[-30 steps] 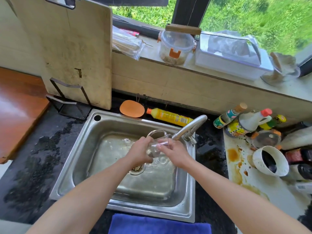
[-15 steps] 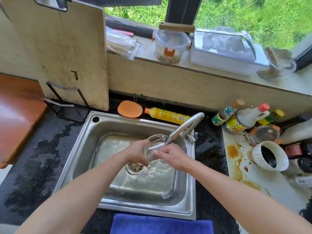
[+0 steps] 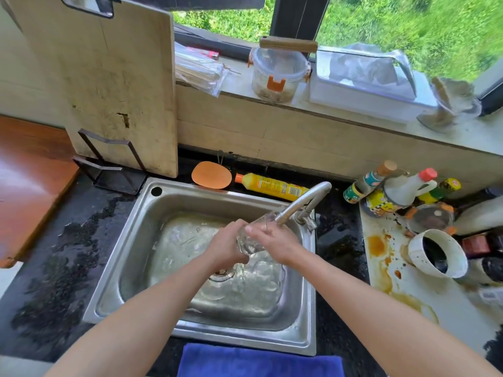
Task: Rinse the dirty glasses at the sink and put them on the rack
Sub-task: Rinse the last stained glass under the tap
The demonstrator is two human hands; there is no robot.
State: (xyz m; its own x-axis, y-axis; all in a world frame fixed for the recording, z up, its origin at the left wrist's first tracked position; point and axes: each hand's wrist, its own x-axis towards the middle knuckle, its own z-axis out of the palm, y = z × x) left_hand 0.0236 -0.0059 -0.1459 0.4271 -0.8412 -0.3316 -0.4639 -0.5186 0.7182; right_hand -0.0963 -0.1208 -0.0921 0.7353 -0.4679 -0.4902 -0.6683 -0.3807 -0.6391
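A clear glass [image 3: 251, 242] is held over the steel sink [image 3: 136, 240], its mouth tilted up toward the spout of the metal faucet [image 3: 304, 201]. My left hand [image 3: 227, 247] wraps the glass from the left. From the right, my right hand [image 3: 275, 239] lies over its upper side with the fingers on the rim. Most of the glass is hidden between the two hands. Water lies in the sink bottom around the drain [image 3: 221, 273]. A black metal rack [image 3: 109, 170] stands at the sink's back left corner, holding a wooden cutting board [image 3: 109, 77].
Behind the sink lie an orange scrubber [image 3: 211, 175] and a yellow bottle [image 3: 272, 186]. Sauce bottles [image 3: 392, 191], a lidded dish and a white cup [image 3: 438, 254] crowd the stained counter at the right. A blue cloth [image 3: 258, 361] lies at the front edge. The black counter at the left is wet.
Both hands have turned the glass under the faucet: its open rim, plainly visible before, is now mostly covered by my right hand. The hands stay over the drain.
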